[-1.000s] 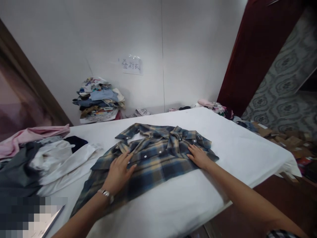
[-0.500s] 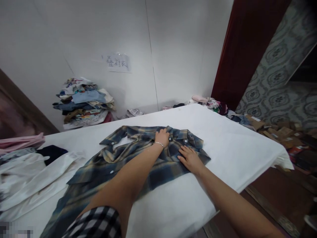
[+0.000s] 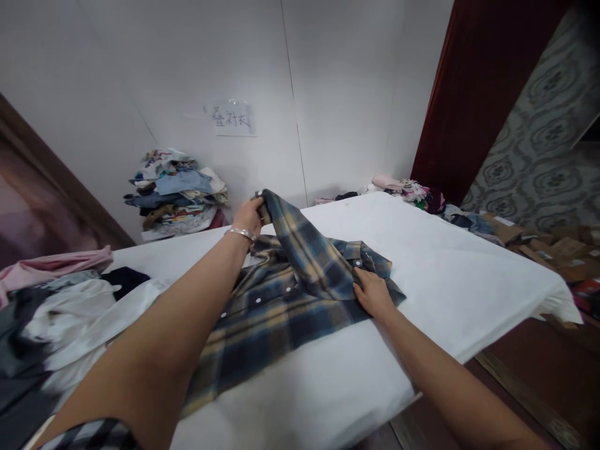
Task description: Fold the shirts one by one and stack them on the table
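A blue and yellow plaid shirt point(image 3: 281, 306) lies spread on the white table point(image 3: 445, 269). My left hand point(image 3: 248, 215), with a bracelet on the wrist, grips the shirt's sleeve and holds it lifted above the table towards the far side. My right hand point(image 3: 372, 292) presses flat on the shirt's right edge, near the collar and pocket, fingers apart.
Loose garments point(image 3: 65, 306) in white, grey, pink and black are heaped at the table's left. A stack of folded clothes point(image 3: 175, 190) stands by the wall under a paper sign point(image 3: 233, 119). Cardboard boxes point(image 3: 539, 244) and clothes lie on the floor at right, beside a dark red door point(image 3: 473, 94).
My left hand moved from the shirt's front to its far side, took hold of the sleeve and lifted it up and leftward. My right hand stayed pressed on the right edge.
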Available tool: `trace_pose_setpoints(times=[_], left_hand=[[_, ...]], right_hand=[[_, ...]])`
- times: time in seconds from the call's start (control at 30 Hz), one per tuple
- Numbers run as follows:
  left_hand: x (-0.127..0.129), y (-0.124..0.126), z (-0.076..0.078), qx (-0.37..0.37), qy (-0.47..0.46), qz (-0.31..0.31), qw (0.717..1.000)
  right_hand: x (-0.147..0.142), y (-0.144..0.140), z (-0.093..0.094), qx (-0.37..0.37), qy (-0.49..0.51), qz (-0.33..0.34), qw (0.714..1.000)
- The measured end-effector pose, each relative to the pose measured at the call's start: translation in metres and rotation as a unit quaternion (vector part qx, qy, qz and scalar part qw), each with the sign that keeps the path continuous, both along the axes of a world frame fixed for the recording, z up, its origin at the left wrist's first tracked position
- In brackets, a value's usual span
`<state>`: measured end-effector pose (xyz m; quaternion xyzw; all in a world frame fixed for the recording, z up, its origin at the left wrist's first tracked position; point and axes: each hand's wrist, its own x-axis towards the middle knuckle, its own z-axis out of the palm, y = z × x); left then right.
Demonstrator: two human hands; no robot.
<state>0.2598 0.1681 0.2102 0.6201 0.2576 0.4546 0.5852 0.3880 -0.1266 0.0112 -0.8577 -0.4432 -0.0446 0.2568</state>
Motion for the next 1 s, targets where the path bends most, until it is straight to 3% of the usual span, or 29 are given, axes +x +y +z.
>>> trace_pose_setpoints(times=[0.13, 0.2, 0.27, 0.3, 0.37, 0.43, 0.5, 0.57, 0.67, 0.73, 0.9, 1.0], left_hand=[[-0.05, -0.015, 0.015, -0.053, -0.074, -0.08, 0.993], [-0.081, -0.029, 0.015, -0.003, -0.036, -0.136, 0.99], [-0.114, -0.043, 0.009, 0.106, 0.063, -0.206, 0.971], [-0.131, -0.05, 0.003, 0.173, 0.13, -0.241, 0.946], [-0.165, -0.061, -0.015, 0.294, 0.267, -0.295, 0.869], [-0.195, -0.066, -0.042, 0.353, 0.374, -0.315, 0.798], [-0.221, -0.069, -0.071, 0.36, 0.445, -0.29, 0.767], [-0.239, -0.073, -0.096, 0.349, 0.478, -0.238, 0.77], [-0.251, -0.082, -0.119, 0.338, 0.477, -0.154, 0.797], [-0.248, -0.09, -0.126, 0.344, 0.478, -0.127, 0.798], [-0.223, -0.101, -0.132, 0.398, 0.53, -0.144, 0.735], [-0.213, -0.101, -0.123, 0.448, 0.531, -0.147, 0.704]], right_hand=[[0.006, -0.002, -0.001, 0.013, 0.015, -0.018, 1.0], [0.008, -0.002, 0.0, 0.014, 0.023, -0.037, 0.999], [0.01, -0.002, 0.0, 0.014, 0.031, -0.058, 0.998], [0.011, -0.002, 0.0, 0.015, 0.033, -0.065, 0.997], [0.013, -0.003, -0.001, 0.019, 0.031, -0.07, 0.997], [0.014, -0.003, -0.002, 0.021, 0.023, -0.063, 0.997], [0.016, -0.003, -0.004, 0.026, 0.013, -0.057, 0.998], [0.018, -0.004, -0.006, 0.032, 0.007, -0.058, 0.998], [0.021, -0.003, -0.009, 0.04, 0.012, -0.066, 0.997], [0.022, -0.003, -0.01, 0.05, 0.023, -0.066, 0.996], [0.025, -0.005, -0.011, 0.072, 0.041, -0.065, 0.994], [0.025, -0.006, -0.01, 0.07, 0.042, -0.063, 0.995]])
